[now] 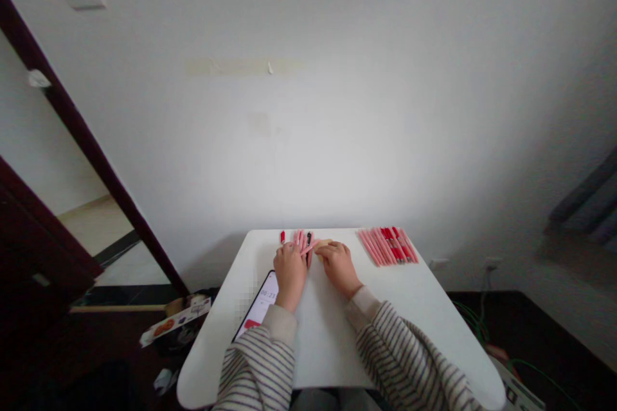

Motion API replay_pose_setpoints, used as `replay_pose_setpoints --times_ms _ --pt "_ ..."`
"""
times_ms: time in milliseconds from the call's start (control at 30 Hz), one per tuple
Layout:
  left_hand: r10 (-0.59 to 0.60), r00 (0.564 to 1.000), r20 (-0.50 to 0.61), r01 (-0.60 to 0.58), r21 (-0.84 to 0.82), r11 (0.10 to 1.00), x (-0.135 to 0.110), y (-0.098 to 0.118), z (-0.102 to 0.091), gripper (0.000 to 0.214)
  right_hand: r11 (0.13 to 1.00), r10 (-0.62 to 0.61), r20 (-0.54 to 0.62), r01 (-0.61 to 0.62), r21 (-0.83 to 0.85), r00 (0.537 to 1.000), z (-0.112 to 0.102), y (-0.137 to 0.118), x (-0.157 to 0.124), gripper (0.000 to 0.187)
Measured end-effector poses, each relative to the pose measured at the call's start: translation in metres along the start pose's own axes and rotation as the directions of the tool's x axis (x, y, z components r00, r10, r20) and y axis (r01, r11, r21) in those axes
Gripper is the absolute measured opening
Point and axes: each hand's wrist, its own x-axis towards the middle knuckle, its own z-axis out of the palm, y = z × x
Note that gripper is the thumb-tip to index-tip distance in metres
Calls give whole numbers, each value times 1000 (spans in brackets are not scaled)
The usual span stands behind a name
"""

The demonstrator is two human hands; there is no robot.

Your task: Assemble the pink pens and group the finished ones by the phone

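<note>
My left hand (pixel 290 273) is closed around a small bunch of pink pens (pixel 301 241) at the far middle of the white table (pixel 434 308). A black pen (pixel 308 245) sticks out beside its fingers. My right hand (pixel 339 266) rests right next to it, fingers curled on a small tan object (pixel 322 244) that touches the pens. A single red piece (pixel 282 237) lies just left of the bunch. Both arms wear striped sleeves.
A row of several pink and red pens (pixel 388 245) lies at the table's far right. A phone (pixel 259 306) with a lit screen sits by my left wrist. A white wall stands behind the table. A box (pixel 174 322) and clutter lie on the dark floor at left.
</note>
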Motion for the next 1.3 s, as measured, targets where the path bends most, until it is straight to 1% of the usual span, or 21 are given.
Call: replay_pose_setpoints --times_ms 167,267,333,433,533,600,733,867,1067,1167,1300 --pt "15 995 -101 -23 -79 997 0 4 -2 30 999 -30 -95 28 -22 995 -16 11 -6 32" --pt "63 990 -129 -84 -167 982 0 13 -2 24 998 -36 -170 28 -51 985 -30 23 -12 36" --pt "98 985 -142 -130 -242 961 -2 22 2 21 996 -50 -207 33 -83 977 -39 33 -17 40" --pt "121 979 -162 -171 -346 923 -6 37 12 16 988 -74 -189 47 -146 979 -52 48 -26 38" --pt "159 969 -190 -228 -433 872 -10 49 20 16 985 -50 -155 23 -172 987 -61 60 -35 28" --pt "180 961 -209 -259 -460 849 -13 53 23 16 986 -44 -141 20 -168 989 -66 66 -41 24" --pt "214 947 -240 -304 -448 840 -17 51 27 14 988 -18 -174 -10 -157 985 -71 76 -49 26" --pt "208 948 -242 -297 -426 855 -20 45 32 14 990 14 -183 -39 -137 983 -71 82 -53 25" --pt "297 928 -225 -365 -401 840 -22 43 33 17 996 -28 -147 15 -89 989 -70 83 -55 22" --pt "296 934 -199 -352 -379 856 -24 45 28 18 998 -37 -159 30 -48 986 -69 83 -55 21" --pt "277 947 -164 -317 -334 888 -25 48 25 19 999 -30 -206 27 -21 978 -70 81 -55 17"
